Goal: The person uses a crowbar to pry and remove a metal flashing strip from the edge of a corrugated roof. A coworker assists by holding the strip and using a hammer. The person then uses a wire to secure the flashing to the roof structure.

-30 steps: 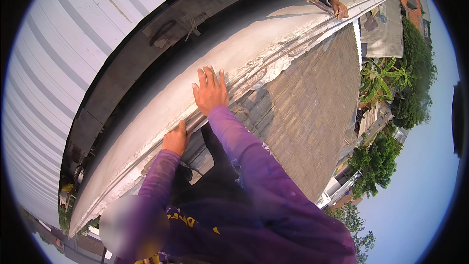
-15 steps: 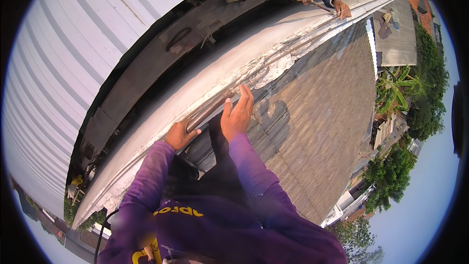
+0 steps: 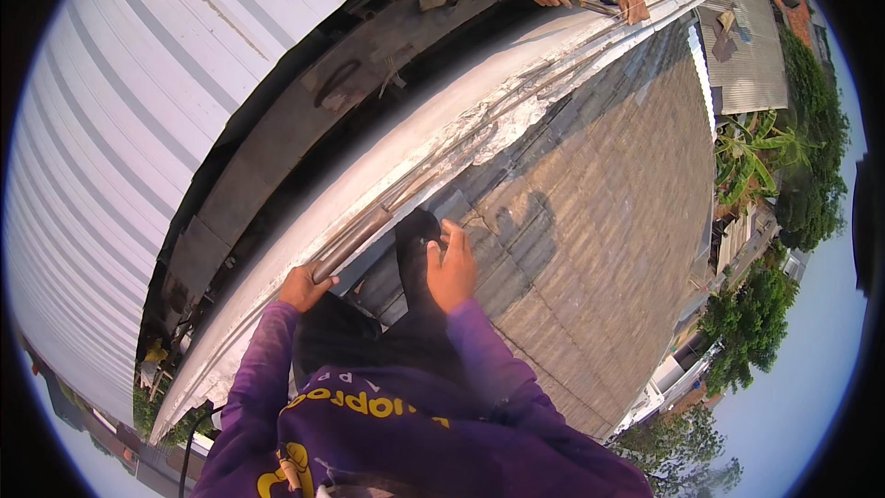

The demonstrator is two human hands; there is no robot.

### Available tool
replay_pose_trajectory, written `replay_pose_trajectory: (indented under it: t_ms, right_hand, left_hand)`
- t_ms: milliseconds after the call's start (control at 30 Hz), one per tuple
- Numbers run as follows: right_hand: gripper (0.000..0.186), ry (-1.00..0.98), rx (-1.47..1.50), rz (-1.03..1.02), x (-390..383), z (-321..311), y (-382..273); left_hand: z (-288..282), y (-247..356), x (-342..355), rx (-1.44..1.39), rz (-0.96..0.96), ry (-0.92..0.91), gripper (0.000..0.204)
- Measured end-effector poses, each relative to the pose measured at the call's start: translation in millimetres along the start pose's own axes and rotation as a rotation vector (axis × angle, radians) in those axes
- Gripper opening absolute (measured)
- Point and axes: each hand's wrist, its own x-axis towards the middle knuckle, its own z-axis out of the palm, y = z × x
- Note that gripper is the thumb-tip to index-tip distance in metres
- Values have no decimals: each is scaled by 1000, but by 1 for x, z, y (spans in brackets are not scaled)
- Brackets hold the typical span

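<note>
On the far left I see white ribbed roofing (image 3: 101, 184), bordered by a dark gutter trough (image 3: 207, 231). A pale ledge (image 3: 415, 148) slants up to the right, rough and crumbly along its edge. There, my left hand (image 3: 306, 288) grips the lower end of a brown tube (image 3: 355, 242), which lies lengthwise along that edge. My right hand (image 3: 452, 269) is loosely open, beside a dark-clad knee (image 3: 417, 227). Farther up the ledge are a co-worker's hands (image 3: 631, 6); then weathered roof tiles (image 3: 599, 194), grey corrugated sheeting (image 3: 751, 69), green trees (image 3: 751, 304) and hazy blue sky (image 3: 816, 360).
</note>
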Motion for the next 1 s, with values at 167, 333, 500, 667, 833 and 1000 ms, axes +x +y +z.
replay_pose_trajectory:
  t_ms: [167, 333, 500, 667, 833, 1000]
  right_hand:
    - [54, -92, -183, -320, 7, -12, -40]
    - [72, -330, -450, -644, 11, 8, -70]
    - [61, -613, -736, -866, 10, 41, -79]
    - [45, -664, -689, -953, 1, 83, -72]
    - [37, -678, -680, -1008, -22, 132, -68]
    - [33, -633, -603, -1085, -71, 176, -72]
  left_hand:
    - [6, -2, 4, 6, -41, 21, 35]
    - [-3, -19, 8, -125, -247, -223, 32]
    - [-12, -15, -38, -4, -163, -86, 38]
    - [12, 3, -52, 178, -119, 112, 40]
    - [23, -28, -57, 168, -60, 176, 37]
    - [16, -58, -88, 237, -180, 174, 41]
